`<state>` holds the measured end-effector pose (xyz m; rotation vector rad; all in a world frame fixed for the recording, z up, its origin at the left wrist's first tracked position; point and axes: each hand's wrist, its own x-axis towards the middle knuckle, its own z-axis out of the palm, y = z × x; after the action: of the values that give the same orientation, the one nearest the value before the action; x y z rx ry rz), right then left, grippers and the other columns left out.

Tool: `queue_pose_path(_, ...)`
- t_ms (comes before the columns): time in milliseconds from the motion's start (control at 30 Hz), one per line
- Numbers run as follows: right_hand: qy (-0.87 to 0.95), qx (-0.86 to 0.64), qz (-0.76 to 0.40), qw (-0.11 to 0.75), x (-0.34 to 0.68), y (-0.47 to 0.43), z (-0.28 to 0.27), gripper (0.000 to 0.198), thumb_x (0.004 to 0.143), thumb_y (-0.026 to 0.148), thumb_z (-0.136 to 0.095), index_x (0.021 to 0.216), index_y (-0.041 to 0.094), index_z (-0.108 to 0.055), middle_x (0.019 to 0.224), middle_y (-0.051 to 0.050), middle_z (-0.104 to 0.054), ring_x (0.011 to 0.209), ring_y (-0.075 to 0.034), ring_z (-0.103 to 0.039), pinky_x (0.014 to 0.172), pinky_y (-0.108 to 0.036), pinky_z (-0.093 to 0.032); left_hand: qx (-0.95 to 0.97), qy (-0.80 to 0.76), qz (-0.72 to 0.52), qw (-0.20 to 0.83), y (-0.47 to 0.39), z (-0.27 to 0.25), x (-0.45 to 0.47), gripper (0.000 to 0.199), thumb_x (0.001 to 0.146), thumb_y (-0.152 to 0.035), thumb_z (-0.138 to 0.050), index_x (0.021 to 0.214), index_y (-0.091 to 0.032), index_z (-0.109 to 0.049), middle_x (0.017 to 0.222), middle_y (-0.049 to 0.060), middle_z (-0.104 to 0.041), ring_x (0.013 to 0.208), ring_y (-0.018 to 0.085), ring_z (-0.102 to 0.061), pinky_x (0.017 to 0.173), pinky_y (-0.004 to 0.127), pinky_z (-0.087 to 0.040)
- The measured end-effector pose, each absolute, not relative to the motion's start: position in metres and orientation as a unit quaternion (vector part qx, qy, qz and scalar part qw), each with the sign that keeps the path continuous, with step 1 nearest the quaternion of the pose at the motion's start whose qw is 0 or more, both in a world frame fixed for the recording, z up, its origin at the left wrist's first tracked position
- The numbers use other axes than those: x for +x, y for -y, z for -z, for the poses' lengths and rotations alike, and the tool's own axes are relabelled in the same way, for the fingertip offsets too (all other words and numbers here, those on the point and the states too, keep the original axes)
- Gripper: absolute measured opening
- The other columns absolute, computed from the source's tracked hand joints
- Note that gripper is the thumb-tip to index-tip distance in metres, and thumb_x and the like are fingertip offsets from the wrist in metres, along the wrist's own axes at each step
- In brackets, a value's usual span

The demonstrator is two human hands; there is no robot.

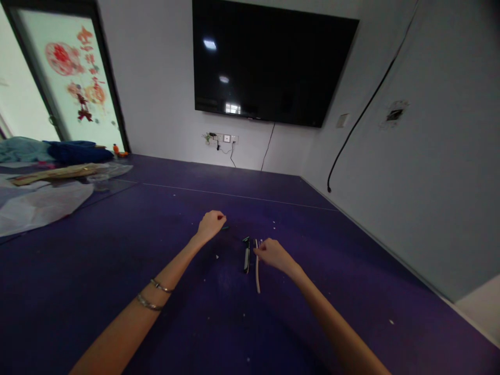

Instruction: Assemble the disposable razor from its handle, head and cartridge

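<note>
Your left hand (211, 225) is just left of the frame's centre, its fingers curled in towards the thumb; you can't tell from here whether anything is pinched between the fingertips. A small, slim, dark green piece (225, 227) shows just beside and below those fingertips. Two silvery metal bangles (149, 302) circle your left wrist, in the lower left part of the frame.

Your right hand (273, 255) is a little right of and below the centre, with thumb and fingers bent together at the upper part of a thin, pale, slightly curved strip (258, 278). The fingertips overlap the strip in view, but whether they grip it or only touch it can't be made out. The strip runs down the frame from your fingers, its lower end on the wide, flat purple surface (219, 328).

Just left of the strip, between your two hands, lies a narrow black and grey tool-like object (247, 259), lengthwise up the frame. Tiny white scraps dot the surface around. At the left edge, crumpled whitish translucent sheeting (47, 208) lies below dark blue folded cloth (78, 152).
</note>
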<state>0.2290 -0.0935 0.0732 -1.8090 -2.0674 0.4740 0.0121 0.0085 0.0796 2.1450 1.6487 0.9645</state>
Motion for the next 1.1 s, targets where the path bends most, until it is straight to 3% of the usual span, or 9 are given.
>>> queue_pose_path(267, 0.692, -0.647, -0.205, 0.249, 0.28, 0.093, -0.073, 0.033, 0.078, 0.031, -0.046, 0.056, 0.014, -0.062, 0.044, 0.001, -0.052, 0.043, -0.009, -0.046, 0.046, -0.02, -0.031, 0.759, -0.593, -0.258, 0.069, -0.022, -0.037, -0.007, 0.019, 0.076, -0.03, -0.056, 0.078, -0.019, -0.071, 0.089, 0.01, -0.067, 0.091, 0.025, -0.058, 0.082, 0.033, -0.041)
queue_pose_path(533, 0.68, -0.638, -0.219, 0.287, 0.29, 0.091, -0.067, 0.031, 0.077, 0.033, -0.046, 0.061, 0.013, -0.064, 0.045, 0.001, -0.052, 0.042, -0.009, -0.043, 0.044, -0.02, -0.03, 0.776, -0.58, -0.247, 0.018, -0.023, -0.021, -0.003, 0.027, 0.08, -0.037, -0.054, 0.096, -0.02, -0.068, 0.102, 0.01, -0.062, 0.097, 0.026, -0.052, 0.082, 0.033, -0.04)
queue_pose_path(1100, 0.679, -0.622, -0.212, 0.327, 0.29, 0.086, -0.061, 0.03, 0.076, 0.034, -0.048, 0.059, 0.015, -0.063, 0.044, 0.0, -0.054, 0.044, -0.011, -0.05, 0.047, -0.022, -0.033, 0.799, -0.559, -0.213, -0.058, -0.019, -0.017, 0.002, 0.025, 0.086, -0.028, -0.046, 0.087, -0.02, -0.07, 0.094, 0.008, -0.06, 0.092, 0.023, -0.051, 0.077, 0.033, -0.041)
